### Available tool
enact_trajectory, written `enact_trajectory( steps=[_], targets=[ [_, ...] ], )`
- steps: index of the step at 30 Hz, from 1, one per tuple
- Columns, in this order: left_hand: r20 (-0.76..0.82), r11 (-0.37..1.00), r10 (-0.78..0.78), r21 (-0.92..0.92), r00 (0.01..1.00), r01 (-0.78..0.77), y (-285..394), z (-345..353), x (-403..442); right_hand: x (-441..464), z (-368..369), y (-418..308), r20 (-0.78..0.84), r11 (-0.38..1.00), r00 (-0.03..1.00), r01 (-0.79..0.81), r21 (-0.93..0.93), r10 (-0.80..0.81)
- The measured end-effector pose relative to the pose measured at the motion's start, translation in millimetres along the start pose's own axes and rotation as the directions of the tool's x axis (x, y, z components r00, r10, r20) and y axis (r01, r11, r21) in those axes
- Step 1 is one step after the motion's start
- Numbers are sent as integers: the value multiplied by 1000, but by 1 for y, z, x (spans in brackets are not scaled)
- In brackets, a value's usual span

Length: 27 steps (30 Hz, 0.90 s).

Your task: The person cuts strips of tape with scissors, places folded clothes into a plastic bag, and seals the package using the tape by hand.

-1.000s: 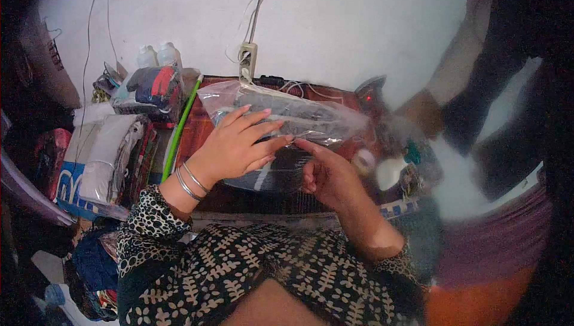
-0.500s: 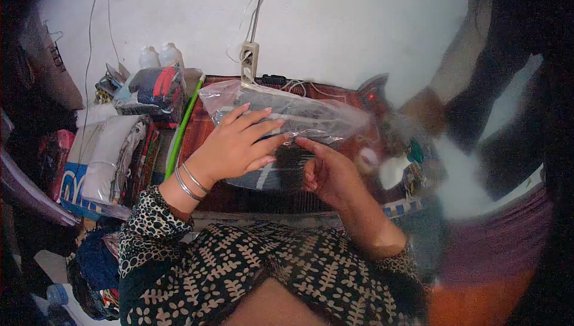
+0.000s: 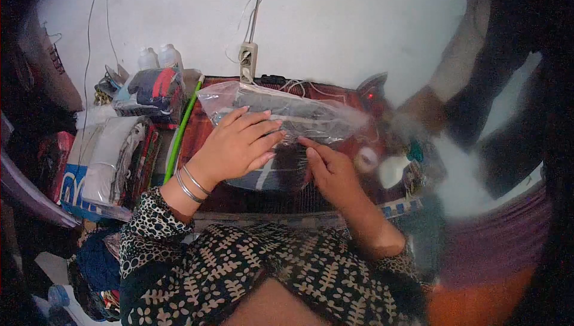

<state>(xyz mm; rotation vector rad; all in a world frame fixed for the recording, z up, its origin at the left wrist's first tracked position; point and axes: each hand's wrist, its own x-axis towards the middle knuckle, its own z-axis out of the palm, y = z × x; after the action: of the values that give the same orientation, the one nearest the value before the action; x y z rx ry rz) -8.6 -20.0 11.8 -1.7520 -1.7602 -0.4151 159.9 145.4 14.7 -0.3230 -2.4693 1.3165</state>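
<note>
A clear plastic bag (image 3: 335,117) with dark folded cloth inside lies in front of me. My left hand (image 3: 242,144) rests palm down on it, fingers spread toward the right. My right hand (image 3: 332,170) has its index finger stretched out, its tip at the bag's near edge close to my left fingertips. The other right fingers are bent, and nothing shows in them. A dark, rounded item with a pale stripe (image 3: 260,179) lies below my left hand, partly hidden by it.
A green stick (image 3: 182,132) leans at the left. Beyond it are packed clothes (image 3: 110,158), another wrapped bundle (image 3: 156,90) and white bottles (image 3: 160,57). A power strip (image 3: 248,63) hangs on the wall. A roll of tape (image 3: 366,160) lies at the right.
My right hand has turned slightly, and its bent fingers have shifted; the index fingertip stays at the bag's edge. My left hand has hardly moved.
</note>
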Motion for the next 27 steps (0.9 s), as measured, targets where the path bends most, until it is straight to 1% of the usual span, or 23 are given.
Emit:
enact_trajectory(
  steps=[2,3,5,6,8,9,11,12,14,15,17,18,20,21,23,24,26,27],
  targets=[
    [-12,1000,2,-5,1000,-2,0,0,0,1,3,5,-139,947,978,106,-302,-154],
    [-24,1000,3,-10,1000,-3,0,1,-1,0,3,5,-138,947,978,108,-302,-155],
    [-32,1000,3,-8,999,-4,0,1,-1,-3,1,5,-203,867,942,144,-477,-268],
    [-40,1000,4,-8,999,-5,0,1,-1,-3,0,4,-201,866,942,146,-478,-270],
    [-32,1000,-3,-12,999,2,1,2,-1,-4,-3,2,-224,811,882,248,-529,-415],
    [-23,1000,-5,-18,1000,5,1,2,-1,-5,-2,-1,-224,811,882,245,-532,-413],
    [-29,1000,3,-5,1000,-3,0,2,-1,-5,8,-10,-31,725,919,290,-624,-394],
    [-34,1000,8,14,999,-8,0,1,-2,-5,14,-10,-34,726,919,288,-624,-393],
    [-35,1000,12,17,999,-11,-1,2,-2,-3,27,-3,118,676,905,386,-627,-408],
    [-37,1000,12,19,999,-11,-1,2,-2,-3,29,0,117,676,905,387,-627,-410],
    [-40,1000,15,11,999,-14,1,-1,0,0,33,6,66,705,964,235,-669,-259],
    [-43,1000,16,2,999,-16,2,-2,0,0,33,10,69,704,963,239,-669,-261],
    [-55,1000,15,-1,998,-15,1,-1,-1,0,28,17,-30,690,956,188,-699,-290],
    [-64,1000,20,-8,998,-20,1,0,-2,-2,26,18,-25,688,957,189,-700,-289],
    [-64,1000,13,-10,998,-13,1,0,-2,-6,24,21,-138,728,942,137,-672,-305],
    [-64,1000,10,-9,998,-11,1,0,-2,-6,22,24,-139,727,943,135,-673,-303],
    [-70,1000,1,-11,998,-2,1,3,-3,-5,21,32,-141,724,843,346,-597,-519],
    [-74,1000,-9,-12,997,8,1,4,-3,-5,21,29,-145,725,844,341,-599,-517]
  ],
)
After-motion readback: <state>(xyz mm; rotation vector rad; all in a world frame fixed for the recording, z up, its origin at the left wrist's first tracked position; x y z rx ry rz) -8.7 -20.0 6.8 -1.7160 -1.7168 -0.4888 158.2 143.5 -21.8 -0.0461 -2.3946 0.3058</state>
